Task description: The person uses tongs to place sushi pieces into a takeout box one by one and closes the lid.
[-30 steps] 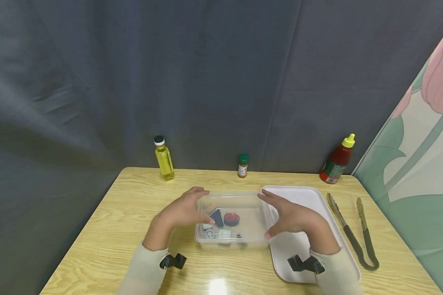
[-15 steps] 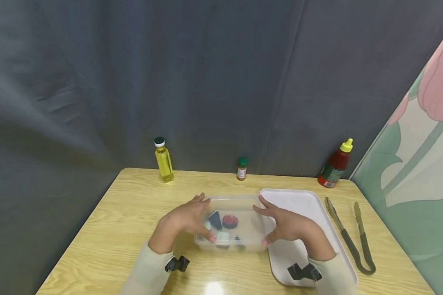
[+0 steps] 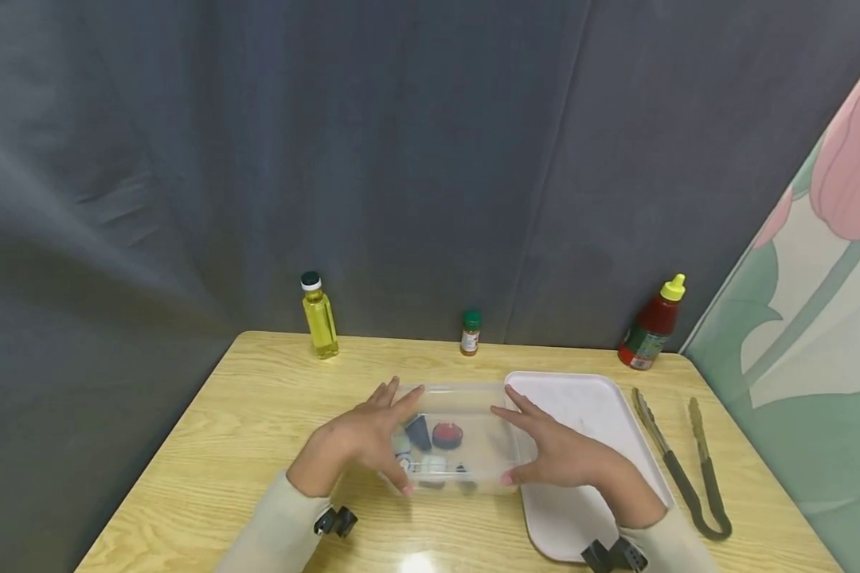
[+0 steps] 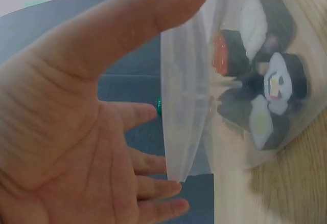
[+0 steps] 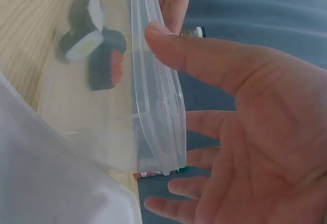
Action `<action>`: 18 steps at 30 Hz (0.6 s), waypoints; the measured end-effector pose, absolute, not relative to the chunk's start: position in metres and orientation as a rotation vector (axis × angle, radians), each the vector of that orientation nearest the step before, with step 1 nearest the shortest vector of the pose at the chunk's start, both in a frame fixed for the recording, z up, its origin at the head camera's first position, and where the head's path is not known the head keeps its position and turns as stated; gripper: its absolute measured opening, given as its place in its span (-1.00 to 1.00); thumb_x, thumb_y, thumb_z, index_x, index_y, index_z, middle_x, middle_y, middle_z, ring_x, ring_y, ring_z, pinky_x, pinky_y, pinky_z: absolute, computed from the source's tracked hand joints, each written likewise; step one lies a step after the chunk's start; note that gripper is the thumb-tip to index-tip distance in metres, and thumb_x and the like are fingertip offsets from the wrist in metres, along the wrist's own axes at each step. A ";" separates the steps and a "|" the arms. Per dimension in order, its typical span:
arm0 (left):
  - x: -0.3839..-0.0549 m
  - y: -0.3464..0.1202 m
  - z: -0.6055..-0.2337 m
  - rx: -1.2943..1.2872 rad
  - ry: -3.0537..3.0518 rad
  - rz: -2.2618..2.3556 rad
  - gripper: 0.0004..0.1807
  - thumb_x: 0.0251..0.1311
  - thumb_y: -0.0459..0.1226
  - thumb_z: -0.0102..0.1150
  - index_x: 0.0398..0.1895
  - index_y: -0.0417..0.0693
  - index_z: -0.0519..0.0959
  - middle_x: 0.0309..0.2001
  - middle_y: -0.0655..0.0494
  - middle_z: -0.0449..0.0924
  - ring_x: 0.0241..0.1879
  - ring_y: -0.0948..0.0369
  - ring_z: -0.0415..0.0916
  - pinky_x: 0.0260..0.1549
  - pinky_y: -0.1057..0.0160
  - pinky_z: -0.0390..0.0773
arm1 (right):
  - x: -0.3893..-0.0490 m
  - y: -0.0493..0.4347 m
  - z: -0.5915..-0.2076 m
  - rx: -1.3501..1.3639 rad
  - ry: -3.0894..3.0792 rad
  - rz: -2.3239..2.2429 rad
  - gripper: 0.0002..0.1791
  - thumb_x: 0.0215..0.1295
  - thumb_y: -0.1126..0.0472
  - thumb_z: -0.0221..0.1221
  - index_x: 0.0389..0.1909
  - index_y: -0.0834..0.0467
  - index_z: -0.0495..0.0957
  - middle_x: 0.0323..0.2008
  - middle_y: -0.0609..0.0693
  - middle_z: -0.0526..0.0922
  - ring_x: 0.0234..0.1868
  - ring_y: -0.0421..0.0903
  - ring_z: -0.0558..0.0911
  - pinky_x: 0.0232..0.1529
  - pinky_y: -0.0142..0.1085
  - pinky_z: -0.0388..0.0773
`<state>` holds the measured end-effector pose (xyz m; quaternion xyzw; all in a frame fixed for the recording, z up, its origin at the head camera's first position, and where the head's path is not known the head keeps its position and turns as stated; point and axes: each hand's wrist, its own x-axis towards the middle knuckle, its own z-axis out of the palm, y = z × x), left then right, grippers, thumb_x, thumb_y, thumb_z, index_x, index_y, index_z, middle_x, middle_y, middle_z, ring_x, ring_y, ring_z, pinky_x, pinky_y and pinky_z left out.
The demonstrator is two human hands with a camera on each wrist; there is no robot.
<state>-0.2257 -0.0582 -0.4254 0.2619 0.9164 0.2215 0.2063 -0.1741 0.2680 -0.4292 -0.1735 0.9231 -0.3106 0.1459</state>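
A clear plastic food container [image 3: 483,446] stands on the table with its translucent lid [image 4: 184,96] over the top. Through its walls show several sushi pieces, among them a roll with a red topping [image 3: 447,434] and a white-and-black roll [image 4: 278,83]. My left hand [image 3: 365,436] is spread at the lid's left end, thumb at the near edge and fingers toward the far edge. At the right end my right hand [image 3: 562,452] is spread the same way, its thumb tip [image 5: 158,29] against the lid. Both hands have their fingers extended.
Right of the container lies a white tray [image 3: 566,525], partly under my right forearm. Metal tongs [image 3: 677,465] with dark handles lie beyond it. Along the back stand an oil bottle [image 3: 320,322], a small green-capped spice jar [image 3: 470,334] and a red sauce bottle [image 3: 652,326].
My left hand has moved right, its fingers now further over the lid. My right hand's fingers have spread wider at the lid's right end. The container has stayed in place.
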 end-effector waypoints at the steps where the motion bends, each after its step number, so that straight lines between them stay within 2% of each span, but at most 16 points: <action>1: -0.227 -0.059 -0.425 0.737 2.554 0.613 0.57 -0.32 0.07 0.81 0.76 0.38 -0.10 0.76 -0.11 -0.37 0.74 -0.18 -0.37 0.58 -0.40 0.01 | -0.174 0.268 -0.429 -0.502 2.657 -0.899 0.10 0.12 -0.11 0.57 0.64 0.02 0.26 0.76 0.13 -0.24 0.71 0.38 -0.10 0.52 0.42 0.13; 7: -0.232 -0.061 -0.421 0.802 2.576 0.584 0.53 -0.26 0.09 0.79 0.76 0.38 -0.09 0.76 -0.12 -0.26 0.74 -0.19 -0.29 0.54 -0.39 0.15 | -0.173 0.268 -0.432 -0.486 2.668 -0.926 0.06 0.15 -0.12 0.55 0.63 0.05 0.28 0.75 0.17 -0.22 0.71 0.35 -0.05 0.54 0.36 0.17; 13: -0.232 -0.061 -0.422 0.788 2.574 0.586 0.47 -0.26 0.05 0.79 0.75 0.30 0.01 0.76 -0.09 -0.27 0.74 -0.17 -0.31 0.56 -0.39 0.11 | -0.170 0.267 -0.430 -0.530 2.669 -0.923 0.04 0.22 -0.12 0.49 0.64 0.10 0.25 0.74 0.27 -0.26 0.70 0.41 -0.10 0.53 0.41 0.10; 18: -0.231 -0.061 -0.422 0.770 2.565 0.583 0.41 -0.25 0.06 0.79 0.72 0.34 0.09 0.77 -0.07 -0.28 0.75 -0.14 -0.33 0.55 -0.38 0.13 | -0.166 0.264 -0.433 -0.536 2.630 -0.917 0.03 0.34 -0.08 0.40 0.69 0.14 0.11 0.73 0.25 -0.41 0.71 0.41 -0.23 0.55 0.44 0.00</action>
